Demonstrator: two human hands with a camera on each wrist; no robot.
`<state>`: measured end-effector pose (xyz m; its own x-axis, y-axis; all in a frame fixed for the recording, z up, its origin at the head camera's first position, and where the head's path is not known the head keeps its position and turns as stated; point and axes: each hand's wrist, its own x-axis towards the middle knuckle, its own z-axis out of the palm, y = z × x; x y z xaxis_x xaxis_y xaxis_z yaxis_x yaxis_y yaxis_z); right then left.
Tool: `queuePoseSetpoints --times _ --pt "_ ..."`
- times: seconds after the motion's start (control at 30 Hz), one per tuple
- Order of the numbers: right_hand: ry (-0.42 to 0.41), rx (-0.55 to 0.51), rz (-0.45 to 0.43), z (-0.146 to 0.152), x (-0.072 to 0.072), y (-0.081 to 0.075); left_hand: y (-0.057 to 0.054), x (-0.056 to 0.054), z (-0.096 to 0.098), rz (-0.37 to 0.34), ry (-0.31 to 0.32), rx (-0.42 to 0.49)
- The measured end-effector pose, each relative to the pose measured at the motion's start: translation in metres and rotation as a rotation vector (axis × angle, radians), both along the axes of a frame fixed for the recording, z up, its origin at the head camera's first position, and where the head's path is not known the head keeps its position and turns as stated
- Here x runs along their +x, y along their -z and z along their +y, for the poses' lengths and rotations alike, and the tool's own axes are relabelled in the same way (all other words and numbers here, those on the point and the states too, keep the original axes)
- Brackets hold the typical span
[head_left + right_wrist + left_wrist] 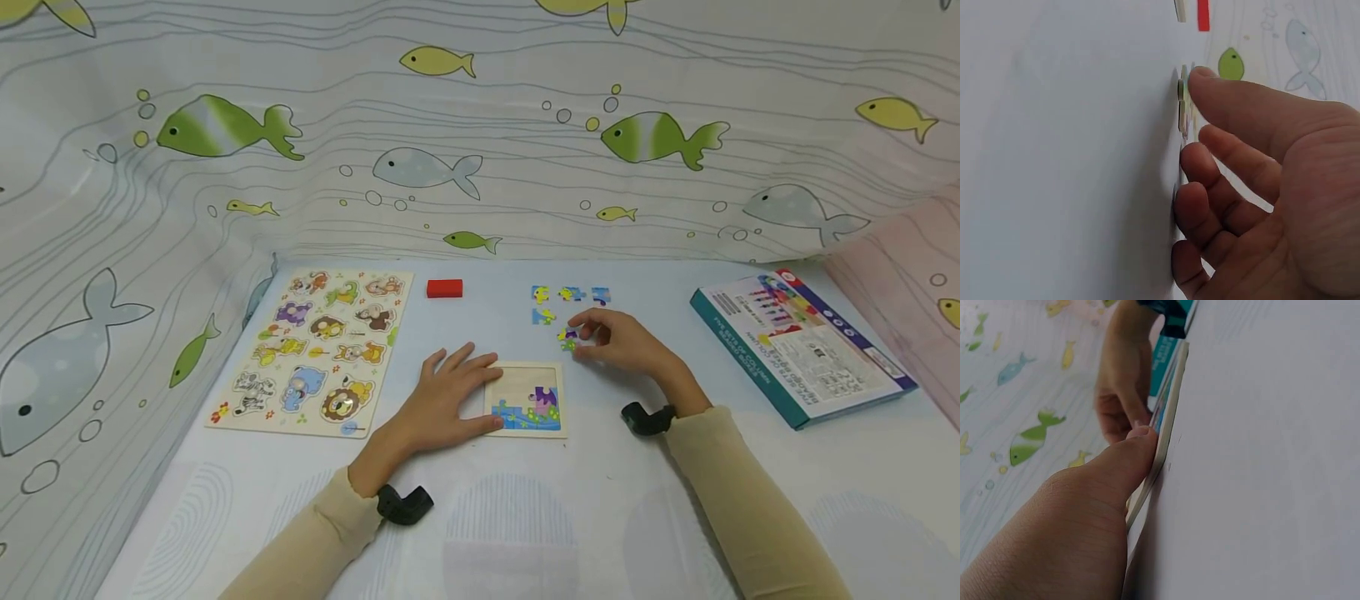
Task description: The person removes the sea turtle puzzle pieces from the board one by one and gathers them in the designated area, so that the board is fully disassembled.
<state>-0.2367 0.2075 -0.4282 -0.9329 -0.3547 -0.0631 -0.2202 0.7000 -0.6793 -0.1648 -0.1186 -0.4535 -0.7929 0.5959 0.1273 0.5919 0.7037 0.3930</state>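
Note:
My left hand [442, 408] lies spread over the left side of a small wooden puzzle tray [564, 400], fingers extended, thumb at its lower edge. Part of a blue picture with a purple piece [543, 400] fills the tray's lower and right portion. Beyond the tray's upper right corner, my right hand [626, 342] has thumb and index fingertips at opposite sides of a small purple, yellow and green puzzle piece [567, 343]. In the right wrist view its other fingers [1192, 203] are loosely bent near the table. More loose pieces [543, 317] lie just beyond.
An animal puzzle board [311, 354] lies at the left. A red block [445, 288] sits behind the tray. At the right is a teal-edged puzzle box [806, 350]. Fish-printed fabric [525, 208] rises behind the table.

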Motion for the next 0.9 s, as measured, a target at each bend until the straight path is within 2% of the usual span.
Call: queuePoseSetpoints --times 0.33,0.9 --pt "0.006 0.036 0.03 -0.0017 0.0022 0.0 -0.001 -0.0001 -0.0004 -0.003 -0.001 0.012" --pt "0.1 0.047 0.049 -0.0011 0.0001 0.0022 -0.0002 -0.0006 0.0004 0.0 -0.001 0.022"
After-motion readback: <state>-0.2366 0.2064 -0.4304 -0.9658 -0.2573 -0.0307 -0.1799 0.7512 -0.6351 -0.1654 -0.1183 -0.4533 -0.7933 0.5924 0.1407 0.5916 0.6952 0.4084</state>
